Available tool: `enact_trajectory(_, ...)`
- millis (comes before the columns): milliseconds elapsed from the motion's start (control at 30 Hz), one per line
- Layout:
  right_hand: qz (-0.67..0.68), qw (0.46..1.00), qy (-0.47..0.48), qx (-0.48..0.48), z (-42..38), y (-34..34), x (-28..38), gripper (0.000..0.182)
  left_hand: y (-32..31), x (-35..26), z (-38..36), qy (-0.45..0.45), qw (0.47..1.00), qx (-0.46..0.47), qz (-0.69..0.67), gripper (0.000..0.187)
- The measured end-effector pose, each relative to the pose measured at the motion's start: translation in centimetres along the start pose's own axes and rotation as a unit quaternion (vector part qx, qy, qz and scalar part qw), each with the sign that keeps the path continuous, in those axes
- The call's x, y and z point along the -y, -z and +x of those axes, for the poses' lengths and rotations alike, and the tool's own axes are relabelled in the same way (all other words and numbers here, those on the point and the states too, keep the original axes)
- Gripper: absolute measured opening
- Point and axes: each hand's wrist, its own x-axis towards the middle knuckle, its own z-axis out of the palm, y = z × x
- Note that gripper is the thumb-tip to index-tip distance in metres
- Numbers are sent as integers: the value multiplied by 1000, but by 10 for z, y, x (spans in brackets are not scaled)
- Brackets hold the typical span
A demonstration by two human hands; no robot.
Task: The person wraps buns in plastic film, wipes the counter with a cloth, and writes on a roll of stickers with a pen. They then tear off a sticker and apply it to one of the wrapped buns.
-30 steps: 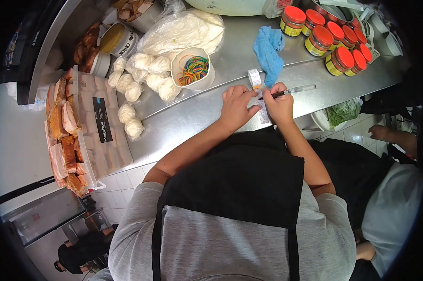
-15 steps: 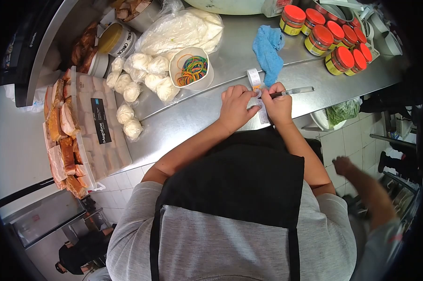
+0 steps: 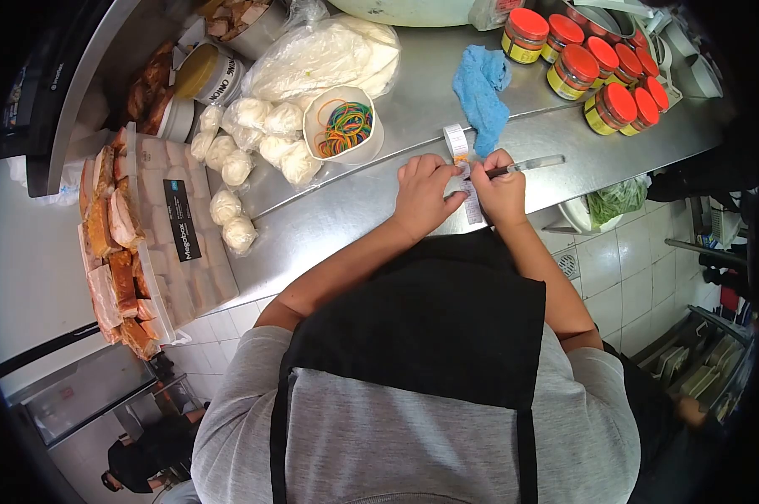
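Note:
A narrow strip of printed white labels point(image 3: 472, 207) lies on the steel counter, its far end point(image 3: 455, 137) curling up near a blue cloth. My left hand point(image 3: 425, 197) rests palm down at the strip's left side, fingers stretched out, with the fingertips and thumb touching the paper. In my right hand point(image 3: 502, 191) is a pen point(image 3: 537, 163), dark at the grip and greyish toward the back end, which points right. Its tip is down at the strip, between both hands. The writing is too small to read.
The blue cloth point(image 3: 483, 88) lies beyond my hands. Red-lidded jars point(image 3: 610, 109) stand at the right. Leftward are a tub of rubber bands point(image 3: 343, 126), bagged white balls point(image 3: 239, 235) and a plastic box point(image 3: 207, 277) topped with wrapped meat. Another person point(image 3: 690, 412) is at the lower right.
The co-worker's outstretched arm at the right has drawn back and down, uncovering a floor drain. My hands stay at the strip, with only a slight shift of the right hand and pen.

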Motion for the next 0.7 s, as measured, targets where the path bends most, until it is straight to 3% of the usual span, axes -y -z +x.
enact_trajectory(700,-16,1000,7,-20,1,3,7,18,0,1,0,3,1000,2,-2,35)
